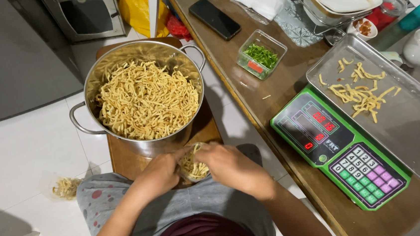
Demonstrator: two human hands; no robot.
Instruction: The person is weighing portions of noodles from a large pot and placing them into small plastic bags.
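Both hands, left hand and right hand, cup small noodle bag at lap, beside pot. Best: hold bag mouth upright, press gently, avoid spilling.

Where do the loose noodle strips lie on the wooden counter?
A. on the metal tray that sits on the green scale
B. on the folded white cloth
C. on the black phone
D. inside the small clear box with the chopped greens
A: a scatter of yellow noodle strips lies on the metal tray that rests on the green scale; the small clear box holds only chopped greens, and the black phone is bare.
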